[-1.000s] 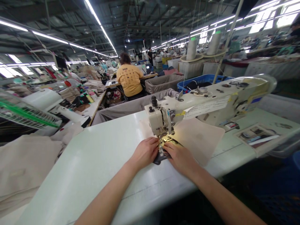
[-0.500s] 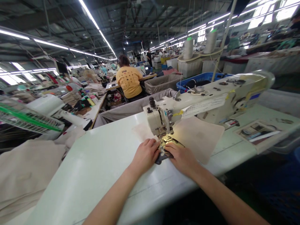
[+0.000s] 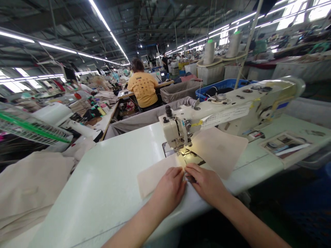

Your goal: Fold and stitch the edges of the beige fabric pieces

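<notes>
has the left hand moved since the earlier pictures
Yes: judged against the sewing machine head, the left hand has come back toward the person and slightly to the right, leaving a wider gap between them.

Cold white tubes [image 3: 99, 14] cross a dim roof [image 3: 64, 19], and the windows [image 3: 287, 22] at upper right blow out to white. A small yellow glow lies under the head of the machine [image 3: 227, 106], just ahead of the hands [image 3: 169, 188]. The table [image 3: 113, 168] carries a pale, streaky sheen; below its front edge everything sinks to near-black. Wide-angle stretch distorts the edges, pulling the fan [image 3: 54, 113] long, and the far background is soft.
</notes>
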A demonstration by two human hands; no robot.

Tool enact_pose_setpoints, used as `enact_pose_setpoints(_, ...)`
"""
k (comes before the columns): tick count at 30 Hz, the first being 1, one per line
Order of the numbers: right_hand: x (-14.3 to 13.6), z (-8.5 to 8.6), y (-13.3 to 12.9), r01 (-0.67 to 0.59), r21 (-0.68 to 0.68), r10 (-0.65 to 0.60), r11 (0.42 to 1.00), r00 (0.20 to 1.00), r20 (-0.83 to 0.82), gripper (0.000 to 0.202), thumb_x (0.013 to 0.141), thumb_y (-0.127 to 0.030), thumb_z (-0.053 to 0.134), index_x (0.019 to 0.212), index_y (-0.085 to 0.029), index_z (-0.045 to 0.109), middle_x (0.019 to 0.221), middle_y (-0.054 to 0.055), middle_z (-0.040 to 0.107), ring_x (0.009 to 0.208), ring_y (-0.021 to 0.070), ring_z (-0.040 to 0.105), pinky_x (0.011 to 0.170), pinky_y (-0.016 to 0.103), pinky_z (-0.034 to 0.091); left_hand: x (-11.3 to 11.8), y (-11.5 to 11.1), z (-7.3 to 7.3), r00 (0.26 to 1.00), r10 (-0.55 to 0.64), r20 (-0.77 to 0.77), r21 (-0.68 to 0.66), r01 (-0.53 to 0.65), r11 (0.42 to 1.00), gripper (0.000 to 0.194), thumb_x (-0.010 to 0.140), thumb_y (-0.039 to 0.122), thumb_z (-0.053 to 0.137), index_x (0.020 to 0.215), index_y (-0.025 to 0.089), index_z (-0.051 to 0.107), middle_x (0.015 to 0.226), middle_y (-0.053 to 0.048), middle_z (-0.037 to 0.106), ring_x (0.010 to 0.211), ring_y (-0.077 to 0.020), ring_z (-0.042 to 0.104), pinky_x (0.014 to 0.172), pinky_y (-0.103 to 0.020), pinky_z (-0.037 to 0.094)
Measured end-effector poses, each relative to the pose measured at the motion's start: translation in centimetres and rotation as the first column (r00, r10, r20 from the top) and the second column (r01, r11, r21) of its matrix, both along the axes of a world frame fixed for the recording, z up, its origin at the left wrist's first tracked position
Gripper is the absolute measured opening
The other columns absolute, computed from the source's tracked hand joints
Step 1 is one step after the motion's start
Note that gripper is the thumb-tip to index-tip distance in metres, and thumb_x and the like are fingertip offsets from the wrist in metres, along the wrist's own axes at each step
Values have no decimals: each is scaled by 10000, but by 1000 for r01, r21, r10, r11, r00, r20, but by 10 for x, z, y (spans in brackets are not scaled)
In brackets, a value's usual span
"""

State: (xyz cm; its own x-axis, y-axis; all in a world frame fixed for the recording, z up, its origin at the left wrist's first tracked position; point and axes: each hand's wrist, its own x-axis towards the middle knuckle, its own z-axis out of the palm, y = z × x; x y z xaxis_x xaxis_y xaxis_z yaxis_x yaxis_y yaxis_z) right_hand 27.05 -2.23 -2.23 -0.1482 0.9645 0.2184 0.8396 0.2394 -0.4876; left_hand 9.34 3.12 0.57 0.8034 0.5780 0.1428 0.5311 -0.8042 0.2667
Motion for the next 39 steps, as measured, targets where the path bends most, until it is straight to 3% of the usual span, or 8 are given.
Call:
enact_pose_setpoints(3, -2, 2, 0, 17, -22, -15, 1000, 998, 63, 314, 926, -103, 529, 1192, -200, 665, 1282, 81, 654, 1035, 236, 686, 855, 326, 560, -2, 2, 2, 994, 13, -109, 73, -5, 997, 180, 952, 168, 526, 1097, 150, 631, 1136, -103, 670, 1032, -276, 607, 917, -461, 546)
enact_pose_setpoints(8, -3, 4, 0, 11, -58, -4, 998, 993, 117, 370, 888, -73, 542, 1217, -195, 657, 1299, 86, 644, 1049, 238, 681, 858, 323, 559, -2, -4, 6, 983, 1, -181, 137, 25, 990, 269, 975, 220, 519, 1231, 164, 578, 1193, -101, 657, 1076, -271, 599, 919, -446, 528)
enact_pose_setpoints(11, -3, 5, 0, 3, -55, 2, 998, 995, 102, 369, 901, -86, 549, 1243, -181, 647, 1314, 82, 636, 1051, 234, 678, 877, 329, 555, -3, 0, 9, 964, 87, -251, 151, -50, 987, 393, 985, 285, 540, 1353, 153, 504, 1189, -112, 653, 1085, -278, 604, 912, -447, 531)
enact_pose_setpoints(15, -3, 6, 1, 11, -69, -3, 998, 994, 108, 353, 919, -93, 552, 1250, -172, 644, 1313, 78, 637, 1041, 228, 677, 865, 319, 551, -9, 28, 10, 922, 263, -284, 204, -210, 956, 451, 1008, 356, 511, 1408, 153, 467, 1147, -124, 652, 1047, -281, 631, 881, -434, 541)
enact_pose_setpoints(19, -3, 6, 4, 29, -64, -20, 998, 992, 126, 331, 926, -97, 542, 1222, -196, 655, 1279, 65, 653, 1003, 219, 687, 814, 300, 550, -19, 62, 7, 948, 192, -255, 231, -133, 964, 364, 1005, 352, 528, 1346, 225, 538, 1372, -124, 583, 1222, -288, 580, 1040, -501, 453)
enact_pose_setpoints(22, -3, 5, 7, 36, -58, -28, 998, 991, 131, 331, 923, -92, 533, 1204, -211, 661, 1265, 61, 660, 976, 208, 695, 795, 282, 545, -23, 74, 5, 962, 147, -232, 234, -91, 968, 345, 1007, 347, 527, 1334, 237, 552, 1428, -111, 566, 1282, -298, 549, 1095, -555, 387)
enact_pose_setpoints(29, -4, 3, 11, 50, -29, -46, 998, 989, 143, 269, 960, -123, 513, 1171, -190, 667, 1216, 72, 667, 932, 208, 698, 783, 286, 547, -19, 73, 6, 963, 143, -229, 265, -80, 961, 337, 978, 351, 579, 1294, 234, 564, 1370, -91, 608, 1215, -281, 589, 1021, -474, 456)
enact_pose_setpoints(39, -6, 5, 11, 59, -32, -55, 998, 991, 125, 240, 964, -124, 533, 1149, -181, 674, 1200, 78, 669, 944, 220, 692, 803, 301, 544, -19, 74, 2, 968, 153, -198, 278, -94, 956, 355, 975, 353, 582, 1298, 207, 572, 1361, -110, 614, 1209, -291, 593, 1035, -482, 452)
